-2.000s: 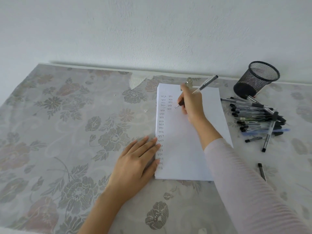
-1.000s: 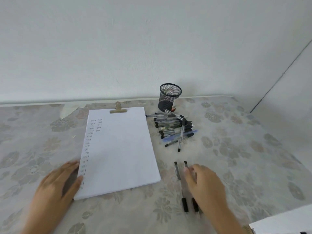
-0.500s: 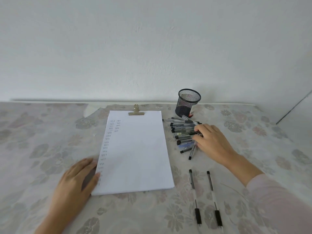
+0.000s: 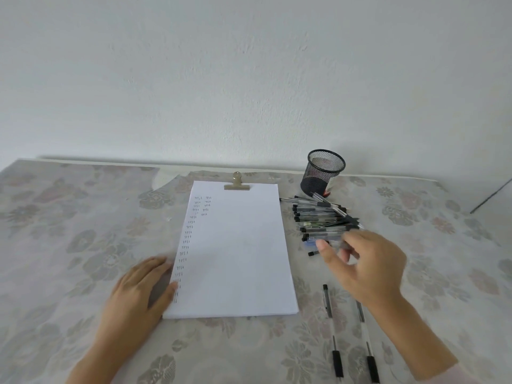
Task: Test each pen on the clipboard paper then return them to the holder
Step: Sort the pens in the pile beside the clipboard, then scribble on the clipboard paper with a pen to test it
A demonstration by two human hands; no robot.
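Left hand [image 4: 138, 289] flat, right hand [image 4: 365, 267] raised, fingers curled

Pen pile [image 4: 321, 221] crowds the holder [image 4: 322, 173]; bare tablecloth [image 4: 83, 217] lies open left of the paper [image 4: 238, 253].

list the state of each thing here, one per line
mesh pen holder: upright, looks empty
pile of pens: lying beside the paper
two pens: lying apart near the table's front
paper: clipped, partly written
left hand: flat on the paper's edge
right hand: blurred, pinching a pen from the pile
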